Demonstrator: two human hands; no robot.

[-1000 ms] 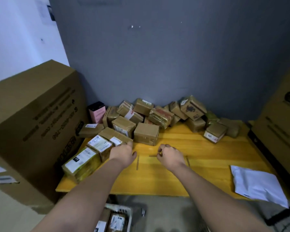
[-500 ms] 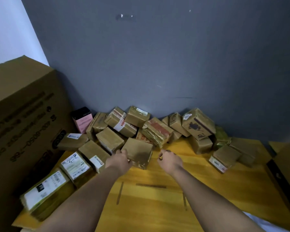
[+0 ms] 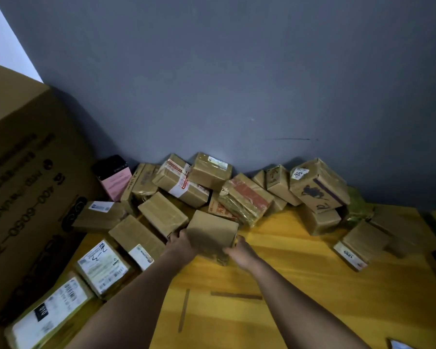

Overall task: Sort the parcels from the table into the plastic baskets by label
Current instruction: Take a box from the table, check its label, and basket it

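Head view looks down along two bare forearms reaching out over the yellow wooden counter. Nearest on the left edge lie flat parcels with large white labels, one marked "010" and the next with handwriting on its label. Both hands meet at a plain brown parcel in the middle of the counter. The left hand grips its left side and the right hand grips its lower right corner, so the box sits between the two palms. The fingers of both hands wrap around to faces turned from the camera, so how far they curl is hard to tell; they appear to clasp the cardboard. The box is tilted, its near edge seemingly lifted off the wood. Beyond it, a heap of taped brown parcels piles against the grey wall. A pink box with a dark lid stands at the pile's left end. To the right sits a small parcel labelled "1205". A big cardboard carton borders the counter on the left.
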